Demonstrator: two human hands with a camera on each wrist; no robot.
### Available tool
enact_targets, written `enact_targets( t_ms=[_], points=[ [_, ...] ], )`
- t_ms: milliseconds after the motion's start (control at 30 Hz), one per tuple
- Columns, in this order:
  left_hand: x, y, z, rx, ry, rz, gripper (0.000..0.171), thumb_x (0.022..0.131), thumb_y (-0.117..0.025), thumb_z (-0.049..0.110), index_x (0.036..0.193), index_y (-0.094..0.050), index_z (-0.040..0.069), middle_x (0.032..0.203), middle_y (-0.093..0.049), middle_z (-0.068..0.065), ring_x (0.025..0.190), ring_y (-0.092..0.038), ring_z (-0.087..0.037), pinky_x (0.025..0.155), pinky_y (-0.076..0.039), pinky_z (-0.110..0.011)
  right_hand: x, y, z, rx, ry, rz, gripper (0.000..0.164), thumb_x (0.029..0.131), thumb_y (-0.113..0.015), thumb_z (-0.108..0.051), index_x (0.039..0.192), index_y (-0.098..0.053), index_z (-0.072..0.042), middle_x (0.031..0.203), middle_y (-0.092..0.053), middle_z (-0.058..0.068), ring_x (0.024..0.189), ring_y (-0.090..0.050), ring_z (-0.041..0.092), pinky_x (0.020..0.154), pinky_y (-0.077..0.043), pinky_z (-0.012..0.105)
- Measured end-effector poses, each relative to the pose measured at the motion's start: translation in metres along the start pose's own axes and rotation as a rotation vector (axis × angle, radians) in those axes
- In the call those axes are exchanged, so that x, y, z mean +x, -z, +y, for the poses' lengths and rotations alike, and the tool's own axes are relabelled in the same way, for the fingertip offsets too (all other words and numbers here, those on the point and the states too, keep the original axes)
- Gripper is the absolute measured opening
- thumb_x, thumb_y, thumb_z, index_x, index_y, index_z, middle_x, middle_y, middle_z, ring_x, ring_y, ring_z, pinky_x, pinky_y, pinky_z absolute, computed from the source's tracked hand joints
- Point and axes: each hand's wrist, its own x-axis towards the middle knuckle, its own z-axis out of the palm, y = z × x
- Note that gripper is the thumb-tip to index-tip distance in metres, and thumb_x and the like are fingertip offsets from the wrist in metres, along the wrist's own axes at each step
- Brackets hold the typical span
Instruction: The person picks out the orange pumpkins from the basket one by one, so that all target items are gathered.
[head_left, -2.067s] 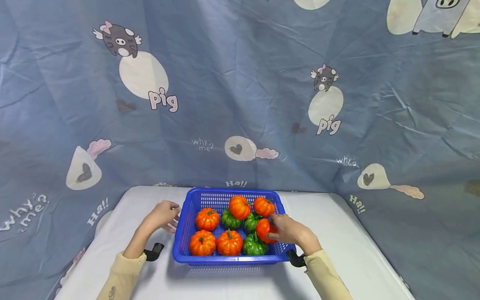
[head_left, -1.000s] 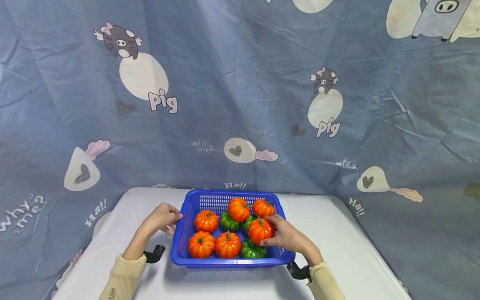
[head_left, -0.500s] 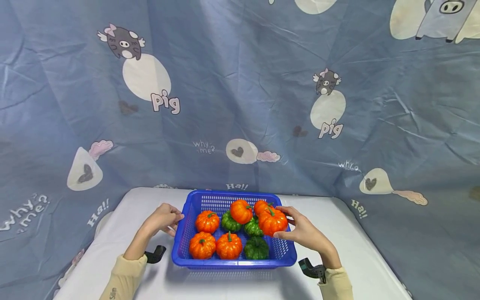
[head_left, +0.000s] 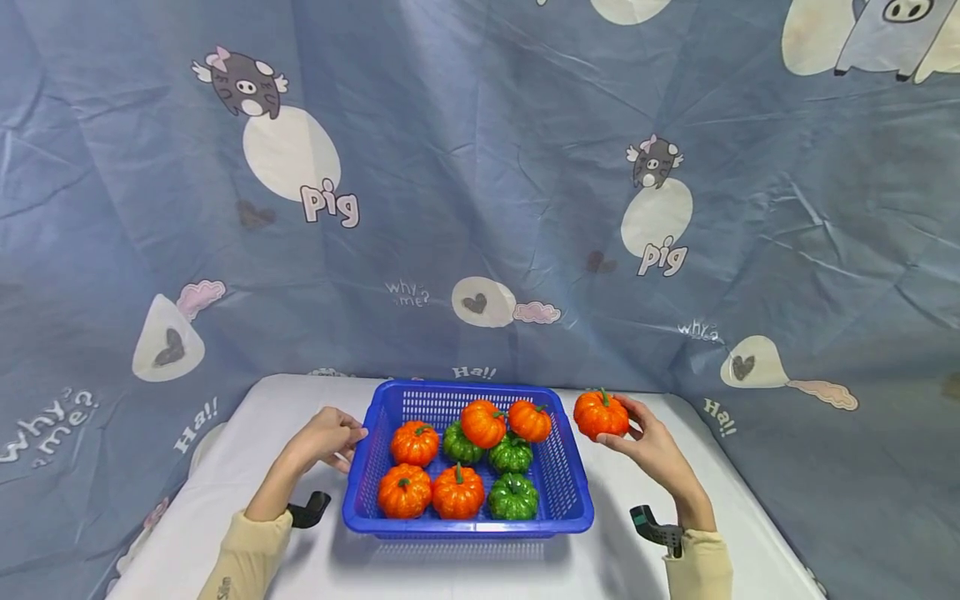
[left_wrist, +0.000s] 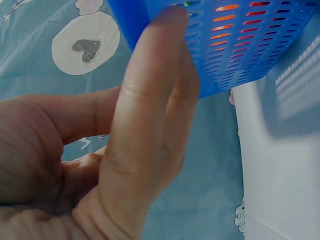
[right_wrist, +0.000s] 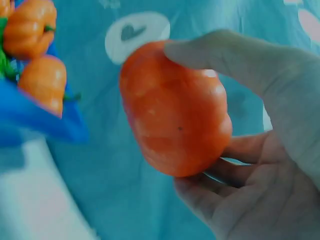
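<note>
A small orange toy pumpkin [head_left: 601,415] with a green stem is held in my right hand [head_left: 651,443], up beside the right side of a blue plastic basket [head_left: 480,527]. In the right wrist view, thumb and fingers grip the pumpkin [right_wrist: 175,110] from opposite sides. My left hand [head_left: 326,435] holds the basket's left rim, its fingertips [left_wrist: 172,22] against the perforated wall just under it. The thumb tip is hidden there. Inside the basket lie several orange pumpkins [head_left: 458,492] and 3 green ones [head_left: 513,498], some resting on others.
The basket stands on a white-covered table [head_left: 465,575]. Behind it hangs a blue cloth [head_left: 420,208] printed with cartoon pigs, which also runs down both sides of the table. Black camera mounts [head_left: 309,508] sit on both wrists.
My right hand has gripped an orange pumpkin in the basket, lifted it and carried it right, past the rim. A green pumpkin beneath is uncovered. My left hand has closed onto the rim.
</note>
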Motion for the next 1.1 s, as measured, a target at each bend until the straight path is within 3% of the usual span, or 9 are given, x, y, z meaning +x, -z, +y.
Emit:
enact_targets(
  t_ms=[200, 367, 733, 1100],
  points=[
    [-0.001, 0.001, -0.001, -0.009, -0.001, -0.001, 0.026, 0.096, -0.054, 0.008, 0.107, -0.061, -0.014, 0.073, -0.063, -0.012, 0.061, -0.063, -0.018, 0.056, -0.060, -0.035, 0.006, 0.017, 0.031, -0.007, -0.107, 0.078, 0.085, 0.081, -0.078, -0.026, 0.146, -0.031, 0.002, 0.147, -0.038, 0.025, 0.137, -0.037, 0.037, 0.112, -0.034, 0.050],
    [-0.001, 0.001, -0.002, -0.012, 0.000, 0.006, 0.026, 0.096, -0.054, 0.009, 0.107, -0.061, -0.013, 0.072, -0.063, -0.011, 0.060, -0.063, -0.018, 0.056, -0.060, -0.035, 0.012, 0.019, 0.057, 0.013, -0.172, 0.108, 0.087, 0.082, -0.077, -0.026, 0.148, -0.027, 0.002, 0.149, -0.035, 0.024, 0.139, -0.035, 0.036, 0.113, -0.033, 0.053],
    [-0.001, -0.001, -0.002, -0.026, 0.000, 0.014, 0.025, 0.096, -0.054, 0.009, 0.106, -0.061, -0.012, 0.072, -0.062, -0.011, 0.060, -0.062, -0.017, 0.055, -0.060, -0.035, 0.017, 0.006, 0.109, 0.025, -0.323, 0.143, 0.092, 0.083, -0.076, -0.025, 0.148, -0.020, 0.007, 0.153, -0.025, 0.030, 0.143, -0.024, 0.042, 0.118, -0.024, 0.054],
    [-0.001, -0.001, -0.001, -0.027, 0.001, 0.007, 0.024, 0.096, -0.054, 0.009, 0.105, -0.062, -0.012, 0.072, -0.062, -0.011, 0.060, -0.062, -0.018, 0.056, -0.060, -0.035, 0.015, -0.007, 0.139, 0.028, -0.365, 0.191, 0.090, 0.084, -0.074, -0.019, 0.146, -0.018, 0.013, 0.148, -0.027, 0.036, 0.138, -0.029, 0.045, 0.117, -0.024, 0.055]
  ],
)
